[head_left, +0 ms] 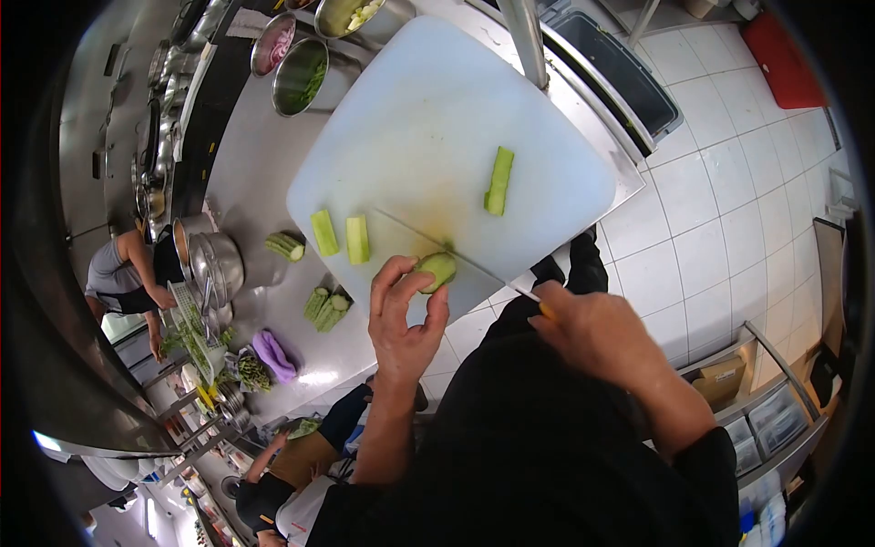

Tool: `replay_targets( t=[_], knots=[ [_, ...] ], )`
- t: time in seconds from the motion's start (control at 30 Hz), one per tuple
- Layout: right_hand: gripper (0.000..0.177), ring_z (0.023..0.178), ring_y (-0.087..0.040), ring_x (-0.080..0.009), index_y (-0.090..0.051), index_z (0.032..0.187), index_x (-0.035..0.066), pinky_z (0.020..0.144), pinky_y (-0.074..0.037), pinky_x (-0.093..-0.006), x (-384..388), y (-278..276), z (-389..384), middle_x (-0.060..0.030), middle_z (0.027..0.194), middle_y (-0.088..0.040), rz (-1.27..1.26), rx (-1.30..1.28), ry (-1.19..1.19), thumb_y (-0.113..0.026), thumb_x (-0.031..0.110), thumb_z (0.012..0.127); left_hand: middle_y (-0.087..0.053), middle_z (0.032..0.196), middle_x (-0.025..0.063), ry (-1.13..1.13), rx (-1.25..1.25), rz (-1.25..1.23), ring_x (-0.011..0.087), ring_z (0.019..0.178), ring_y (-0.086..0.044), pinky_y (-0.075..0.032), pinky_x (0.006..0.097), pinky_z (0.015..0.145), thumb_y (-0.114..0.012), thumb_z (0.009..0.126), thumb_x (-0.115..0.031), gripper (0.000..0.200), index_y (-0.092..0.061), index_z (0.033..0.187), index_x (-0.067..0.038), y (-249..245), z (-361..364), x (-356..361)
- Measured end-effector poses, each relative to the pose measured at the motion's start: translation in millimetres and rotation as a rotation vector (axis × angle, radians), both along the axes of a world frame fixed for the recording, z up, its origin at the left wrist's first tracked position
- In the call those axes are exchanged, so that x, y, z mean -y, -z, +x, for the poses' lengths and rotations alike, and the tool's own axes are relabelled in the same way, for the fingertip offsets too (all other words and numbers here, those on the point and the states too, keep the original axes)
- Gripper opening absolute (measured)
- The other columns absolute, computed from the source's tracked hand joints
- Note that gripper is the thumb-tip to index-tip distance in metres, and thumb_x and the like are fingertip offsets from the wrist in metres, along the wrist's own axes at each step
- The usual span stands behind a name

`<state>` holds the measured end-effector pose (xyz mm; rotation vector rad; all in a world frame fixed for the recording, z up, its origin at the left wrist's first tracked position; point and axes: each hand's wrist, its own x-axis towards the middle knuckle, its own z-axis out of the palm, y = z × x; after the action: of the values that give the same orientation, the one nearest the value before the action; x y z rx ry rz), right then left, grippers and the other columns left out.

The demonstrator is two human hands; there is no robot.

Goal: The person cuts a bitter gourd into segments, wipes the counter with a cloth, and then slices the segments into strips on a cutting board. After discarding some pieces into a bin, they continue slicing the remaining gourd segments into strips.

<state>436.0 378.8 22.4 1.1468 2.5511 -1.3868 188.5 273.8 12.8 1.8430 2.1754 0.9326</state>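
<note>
My left hand (401, 324) pinches a short cucumber piece (438, 268) near the front edge of the white cutting board (410, 100). In my right hand (588, 333) is a kitchen knife (492, 274), its yellow handle partly hidden by the fingers. The blade points away to the left across the board and runs right beside the cucumber piece. Two pale green cut strips (357, 240) lie on the board to the left of my left hand. A longer green strip (499, 181) rests farther right on the board.
Ridged green pieces (326, 308) and a purple cloth (272, 356) lie on the steel counter (246, 191). Metal containers (301, 77) of chopped vegetables stand at the board's far left. A grey bin (615, 77) is beyond the counter's right edge. Two other people are at the left.
</note>
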Motion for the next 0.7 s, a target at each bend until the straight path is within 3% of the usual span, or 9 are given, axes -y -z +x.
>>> replay_targets(
  t=[0.1, 0.2, 0.3, 0.4, 0.5, 0.6, 0.7],
  knots=[
    [0.023, 0.064, -0.069, -0.0375, -0.060, 0.110, 0.009, 0.060, -0.056, -0.0461, -12.3, 5.1, 3.8, -0.0138, 0.072, -0.069, -0.051, 0.000, 0.064, -0.070, 0.023, 0.095, -0.065, 0.126, 0.0163, 0.023, 0.079, -0.045, 0.0309, 0.113, -0.065, -0.054, 0.0427, 0.095, -0.077, 0.083, 0.005, 0.038, -0.064, 0.116, -0.008, -5.3, -3.8, 6.0],
    [0.028, 0.060, -0.068, -0.0337, -0.061, 0.114, 0.010, 0.056, -0.054, -0.0447, -2.3, 11.3, -12.1, -0.0108, 0.071, -0.067, 0.209, -0.253, 0.144, -0.074, 0.022, 0.092, -0.066, 0.126, 0.0170, 0.017, 0.078, -0.025, 0.0324, 0.115, -0.064, -0.053, 0.0447, 0.097, -0.077, 0.083, 0.002, 0.035, -0.065, 0.115, -0.007, -12.4, 0.6, 5.5],
    [0.032, 0.054, -0.065, -0.0285, -0.062, 0.117, 0.011, 0.051, -0.053, -0.0421, 1.6, 3.7, -29.8, -0.0065, 0.067, -0.062, 0.305, -0.334, 0.025, -0.075, 0.021, 0.089, -0.066, 0.126, 0.0178, -0.055, -0.020, -0.070, 0.0366, 0.116, -0.063, -0.051, 0.0476, 0.098, -0.076, 0.082, 0.002, 0.037, -0.065, 0.117, -0.005, -0.1, 0.8, 16.2],
    [0.037, 0.058, -0.067, -0.0247, -0.064, 0.124, 0.014, 0.053, -0.052, -0.0385, 3.6, -0.7, -42.9, -0.0046, 0.069, -0.062, 0.334, -0.301, -0.067, -0.077, 0.025, 0.091, -0.065, 0.122, 0.0176, -0.034, -0.082, -0.006, 0.0358, 0.105, -0.064, -0.055, 0.0458, 0.085, -0.076, 0.079, 0.006, 0.036, -0.068, 0.112, -0.004, -3.2, 2.0, 9.1],
    [0.039, 0.057, -0.066, -0.0245, -0.063, 0.126, 0.016, 0.051, -0.051, -0.0387, 1.8, 6.5, -45.8, -0.0043, 0.070, -0.063, 0.354, -0.312, -0.078, -0.077, 0.025, 0.091, -0.068, 0.121, 0.0165, -0.046, -0.054, -0.066, 0.0398, 0.116, -0.061, -0.051, 0.0492, 0.098, -0.072, 0.080, 0.006, 0.040, -0.066, 0.119, -0.004, -3.5, 1.8, 12.9],
    [0.037, 0.055, -0.066, -0.0256, -0.063, 0.125, 0.015, 0.050, -0.051, -0.0398, 0.7, 10.6, -41.9, -0.0044, 0.068, -0.062, 0.341, -0.294, -0.083, -0.077, 0.025, 0.092, -0.068, 0.118, 0.0155, -0.053, -0.073, -0.026, 0.0380, 0.115, -0.061, -0.051, 0.0488, 0.097, -0.074, 0.081, 0.004, 0.036, -0.067, 0.115, -0.004, 2.8, -1.1, 18.2],
    [0.034, 0.054, -0.066, -0.0269, -0.062, 0.122, 0.015, 0.050, -0.052, -0.0406, 4.6, 15.7, -34.3, -0.0047, 0.067, -0.064, 0.324, -0.229, -0.059, -0.075, 0.026, 0.093, -0.064, 0.119, 0.0148, -0.046, -0.080, 0.018, 0.0324, 0.104, -0.065, -0.057, 0.0419, 0.083, -0.078, 0.078, 0.005, 0.033, -0.071, 0.108, -0.008, 2.0, 0.1, 13.4]
  ],
)
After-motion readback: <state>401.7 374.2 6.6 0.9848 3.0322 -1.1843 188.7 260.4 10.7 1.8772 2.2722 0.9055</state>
